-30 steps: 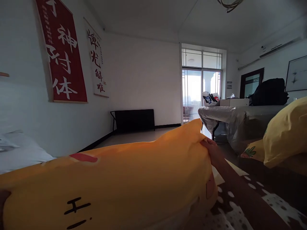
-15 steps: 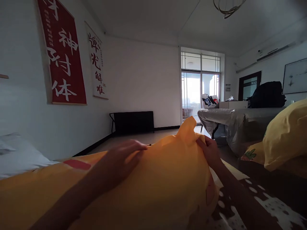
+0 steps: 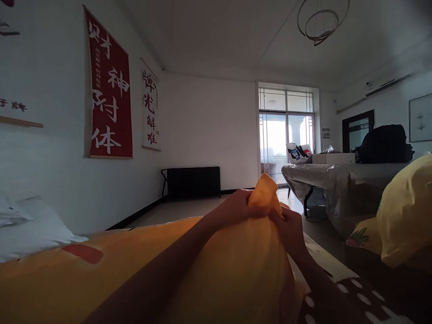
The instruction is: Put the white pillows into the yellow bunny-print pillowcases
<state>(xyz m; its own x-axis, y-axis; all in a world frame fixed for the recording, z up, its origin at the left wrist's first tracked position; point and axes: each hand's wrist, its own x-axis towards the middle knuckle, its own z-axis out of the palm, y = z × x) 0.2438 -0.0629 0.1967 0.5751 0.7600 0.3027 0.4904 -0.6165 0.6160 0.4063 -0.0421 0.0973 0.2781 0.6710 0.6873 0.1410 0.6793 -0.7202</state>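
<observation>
A yellow-orange cloth point(image 3: 236, 265) with a red patch at the left spreads across the lower part of the view. Its corner is lifted to a bunched peak near the middle. My left hand point(image 3: 241, 208) is closed round the cloth on the left side of that peak. Close beside it on the right, my right hand point(image 3: 289, 222) pinches the same cloth. The two hands nearly touch. Under the cloth at the lower right lies a brown fabric with white spots point(image 3: 357, 292).
White pillows point(image 3: 43, 225) lie at the left. A yellow cushion point(image 3: 407, 211) bulges at the right. Behind it stands a plastic-covered table point(image 3: 320, 173) bearing boxes and a black bag point(image 3: 384, 144). A black folded item point(image 3: 194, 182) leans by the far wall.
My left hand has moved right and up from lying on the cloth to grip it beside my right hand. The peak is more tightly bunched. The camera view has tilted up and turned slightly left.
</observation>
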